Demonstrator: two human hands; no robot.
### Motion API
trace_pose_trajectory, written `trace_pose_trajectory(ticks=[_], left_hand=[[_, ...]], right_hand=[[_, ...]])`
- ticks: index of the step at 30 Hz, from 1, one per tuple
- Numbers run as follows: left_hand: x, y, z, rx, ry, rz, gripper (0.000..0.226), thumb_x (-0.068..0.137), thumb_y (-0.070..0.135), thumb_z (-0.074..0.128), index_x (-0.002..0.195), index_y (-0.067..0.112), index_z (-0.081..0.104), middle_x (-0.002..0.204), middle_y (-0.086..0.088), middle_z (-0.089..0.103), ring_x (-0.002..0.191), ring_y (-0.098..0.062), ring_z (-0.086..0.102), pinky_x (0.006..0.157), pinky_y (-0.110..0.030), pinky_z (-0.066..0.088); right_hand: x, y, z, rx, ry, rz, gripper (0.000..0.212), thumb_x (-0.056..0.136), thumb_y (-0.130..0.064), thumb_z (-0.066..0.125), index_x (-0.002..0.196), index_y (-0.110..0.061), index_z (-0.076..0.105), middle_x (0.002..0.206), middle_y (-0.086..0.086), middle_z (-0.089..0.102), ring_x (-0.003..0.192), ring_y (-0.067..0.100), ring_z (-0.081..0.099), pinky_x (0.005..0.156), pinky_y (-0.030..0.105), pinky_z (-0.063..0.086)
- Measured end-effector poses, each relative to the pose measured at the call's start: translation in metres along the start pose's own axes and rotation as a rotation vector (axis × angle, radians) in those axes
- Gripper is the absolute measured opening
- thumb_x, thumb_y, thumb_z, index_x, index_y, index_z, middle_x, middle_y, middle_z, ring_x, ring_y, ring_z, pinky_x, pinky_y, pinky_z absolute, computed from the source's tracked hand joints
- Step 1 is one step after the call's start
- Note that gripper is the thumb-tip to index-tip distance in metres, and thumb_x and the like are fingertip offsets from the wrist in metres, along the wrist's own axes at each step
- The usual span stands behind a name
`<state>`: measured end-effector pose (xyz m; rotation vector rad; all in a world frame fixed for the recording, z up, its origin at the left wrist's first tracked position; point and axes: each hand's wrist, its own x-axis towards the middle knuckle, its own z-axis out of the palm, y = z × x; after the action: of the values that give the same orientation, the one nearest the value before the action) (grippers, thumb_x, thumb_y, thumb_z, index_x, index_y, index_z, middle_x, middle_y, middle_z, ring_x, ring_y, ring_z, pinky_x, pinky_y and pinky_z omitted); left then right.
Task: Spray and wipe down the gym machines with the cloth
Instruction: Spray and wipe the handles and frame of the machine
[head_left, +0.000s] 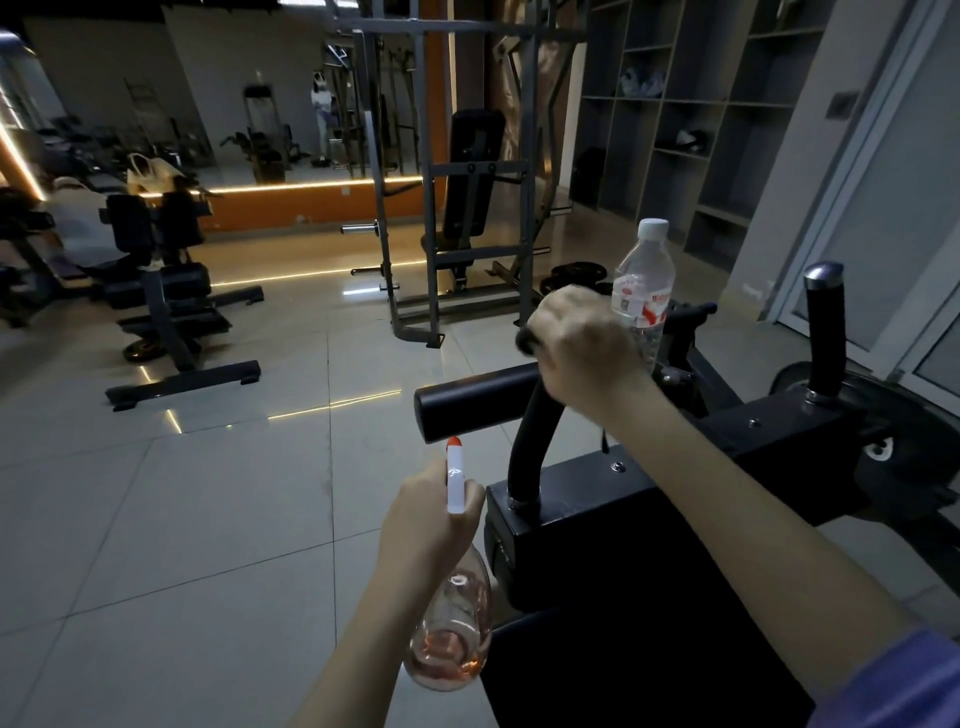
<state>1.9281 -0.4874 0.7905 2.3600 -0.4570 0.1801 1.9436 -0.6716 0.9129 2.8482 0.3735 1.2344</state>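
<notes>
Glossy pale floor tiles (208, 493) catch strips of warm light in a dim gym, where a person stands over one black machine (649, 545) at the right of the view. Two bare hands are at work. The left hand (421, 519) grips the neck of one spray bottle (454, 623), clear with pinkish liquid in its base, its white head and orange tip pointing forward towards a single black roller pad (475, 402). The right hand (582, 343) is curled tightly over the top of a curved black handle (530, 431) that rises from the machine's frame; whether anything lies under the palm cannot be told.

One clear water bottle (644, 270) with a white cap and red-and-white label rises just behind that hand, its base hidden. A second, straight handle (825, 322) with a chrome cap stands upright further right.

Across the floor stand one grey steel rack (431, 208) enclosing a black padded bench (475, 166), and one black seated machine (166, 301) to the left. Dark weight plates (571, 275) lie on the tiles near the rack's foot. One unit of grey open shelving (670, 130) lines the right wall.
</notes>
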Motion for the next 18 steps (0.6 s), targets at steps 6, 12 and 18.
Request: trace_pose_trajectory(ticks=[6, 12, 18], left_hand=[[-0.005, 0.003, -0.008, -0.034, -0.003, -0.02, 0.02, 0.089, 0.021, 0.04, 0.071, 0.013, 0.043, 0.059, -0.004, 0.046, 0.047, -0.011, 0.035, 0.045, -0.023, 0.027], [-0.009, 0.002, -0.013, -0.03, 0.02, -0.031, 0.029, 0.088, 0.012, 0.045, 0.062, 0.018, 0.036, 0.057, -0.002, 0.041, 0.047, -0.011, 0.031, 0.046, -0.021, 0.023], [-0.019, -0.008, -0.015, -0.033, 0.04, -0.065, 0.027, 0.089, 0.014, 0.045, 0.064, 0.017, 0.039, 0.057, -0.003, 0.045, 0.046, -0.011, 0.034, 0.045, -0.022, 0.025]], right_hand=[[-0.028, -0.012, 0.002, -0.059, -0.159, -0.163, 0.032, 0.083, -0.033, 0.044, 0.085, -0.015, 0.07, 0.097, 0.007, 0.071, 0.104, 0.029, 0.062, 0.108, 0.046, 0.029], [-0.029, -0.011, 0.018, -0.103, -0.095, -0.182, 0.031, 0.088, -0.028, 0.044, 0.079, -0.01, 0.068, 0.088, 0.009, 0.071, 0.114, 0.03, 0.059, 0.114, 0.046, 0.019], [-0.043, -0.025, 0.036, -0.04, 0.046, -0.166, 0.017, 0.083, -0.015, 0.055, 0.07, -0.008, 0.064, 0.072, 0.009, 0.067, 0.083, 0.028, 0.066, 0.108, 0.034, 0.032]])
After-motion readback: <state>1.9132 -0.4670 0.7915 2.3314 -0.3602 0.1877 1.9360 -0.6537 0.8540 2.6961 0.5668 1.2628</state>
